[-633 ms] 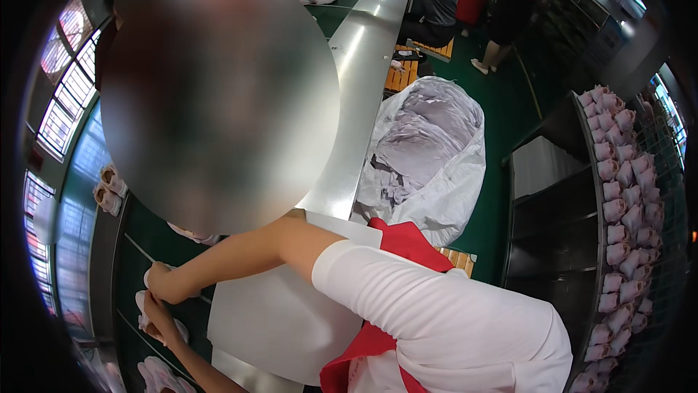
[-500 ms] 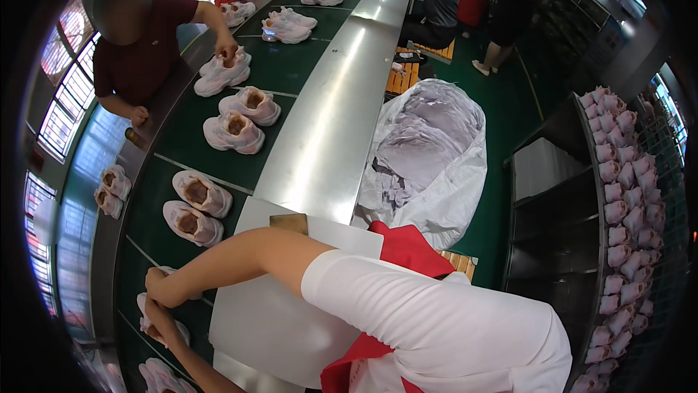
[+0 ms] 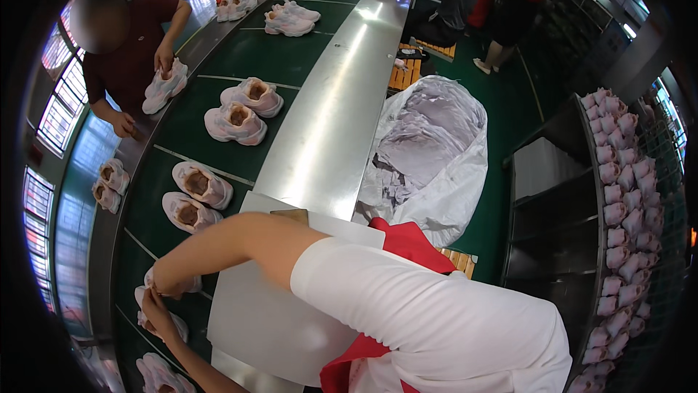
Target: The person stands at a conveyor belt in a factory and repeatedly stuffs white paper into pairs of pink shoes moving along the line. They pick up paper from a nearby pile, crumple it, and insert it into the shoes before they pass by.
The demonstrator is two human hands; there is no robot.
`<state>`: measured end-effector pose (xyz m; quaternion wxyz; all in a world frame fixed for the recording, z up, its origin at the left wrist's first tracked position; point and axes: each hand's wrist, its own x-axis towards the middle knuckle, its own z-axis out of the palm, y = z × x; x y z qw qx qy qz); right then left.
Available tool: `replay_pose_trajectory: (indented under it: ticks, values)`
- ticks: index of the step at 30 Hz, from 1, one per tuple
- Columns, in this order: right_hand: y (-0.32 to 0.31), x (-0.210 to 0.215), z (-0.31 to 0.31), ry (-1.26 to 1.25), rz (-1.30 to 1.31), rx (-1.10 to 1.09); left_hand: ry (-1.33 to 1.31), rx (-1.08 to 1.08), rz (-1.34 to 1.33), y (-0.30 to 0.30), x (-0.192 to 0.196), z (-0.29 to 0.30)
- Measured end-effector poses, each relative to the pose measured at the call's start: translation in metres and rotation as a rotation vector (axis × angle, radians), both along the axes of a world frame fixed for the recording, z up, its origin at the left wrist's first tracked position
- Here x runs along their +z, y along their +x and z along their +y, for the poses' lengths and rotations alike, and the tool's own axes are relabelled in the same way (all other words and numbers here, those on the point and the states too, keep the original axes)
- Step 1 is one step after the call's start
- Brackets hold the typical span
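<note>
On the green belt (image 3: 283,58), pairs of pale pink shoes lay in rows between white lines: one pair (image 3: 193,197) just above the person's hands, another (image 3: 243,109) further up, more (image 3: 287,21) toward the far end. A worker in a dark red shirt (image 3: 131,51) stood at the belt's left edge, one hand on a shoe (image 3: 166,86). The person's own white sleeve (image 3: 436,320) and bare right forearm crossed the lower view and hid much of the grey board (image 3: 269,320) beneath. A long steel strip (image 3: 327,117) ran beside the belt; to its right sat a big white sack (image 3: 436,153) of pale paper, then dark shelves (image 3: 552,226) and a rack of pink shoe parts (image 3: 618,197). Windows lined the left wall.

The shoe (image 3: 156,302) lay at the belt's near left end, pale pink and white, largely covered. The right hand (image 3: 171,284) was closed over its top, fingers curled and pressed together. The left hand (image 3: 156,313) met it from below, fingertips pinching the shoe's edge; more could not be told.
</note>
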<state>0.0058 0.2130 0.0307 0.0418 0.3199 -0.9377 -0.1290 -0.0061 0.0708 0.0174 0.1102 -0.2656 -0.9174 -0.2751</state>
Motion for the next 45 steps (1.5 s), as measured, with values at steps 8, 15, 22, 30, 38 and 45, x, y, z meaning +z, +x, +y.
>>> replay_pose_trajectory:
  ticks: [8, 15, 22, 30, 38, 45]
  values:
    - [-0.002, -0.004, 0.001, -0.053, -0.045, -0.015, -0.026, -0.021, 0.011, 0.004, -0.011, 0.017]
    - [-0.002, -0.005, 0.038, -0.504, -0.054, -0.214, -0.091, -0.14, -0.328, -0.01, -0.006, 0.01]
    - [-0.032, -0.054, 0.014, -0.625, 0.08, -0.483, -0.013, 0.285, 0.042, -0.013, -0.049, 0.055]
    - [-0.028, -0.054, 0.034, -0.675, 0.02, -0.424, -0.099, 0.332, 0.291, 0.08, 0.042, 0.004]
    - [-0.006, -0.065, 0.026, -0.83, 0.097, -0.465, -0.303, 0.964, 0.224, 0.265, -0.027, -0.176]
    - [0.027, -0.013, 0.037, -0.757, 0.448, -0.232, -0.199, 1.223, 0.139, 0.251, -0.05, -0.196]
